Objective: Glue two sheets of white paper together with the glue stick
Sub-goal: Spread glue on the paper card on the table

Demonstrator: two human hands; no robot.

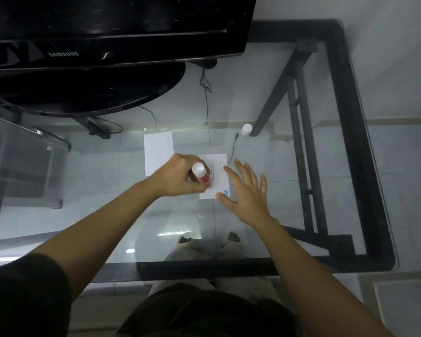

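Two white paper sheets lie on the glass table. The blank sheet (158, 152) sits at the left, partly under my left hand. The other sheet (218, 177) carries a line of print and a small blue logo. My left hand (178, 178) grips the glue stick (199, 173), red body with a white end towards me, over the left edge of the printed sheet. My right hand (246, 190) rests flat with fingers spread on that sheet's right edge. The white cap (246, 129) stands apart at the back right.
A black monitor (112, 30) on a round stand fills the back left. A thin black cable (232, 149) runs from behind it to the printed sheet's corner. The table's black frame (357, 132) borders the right and near sides. My legs show through the glass.
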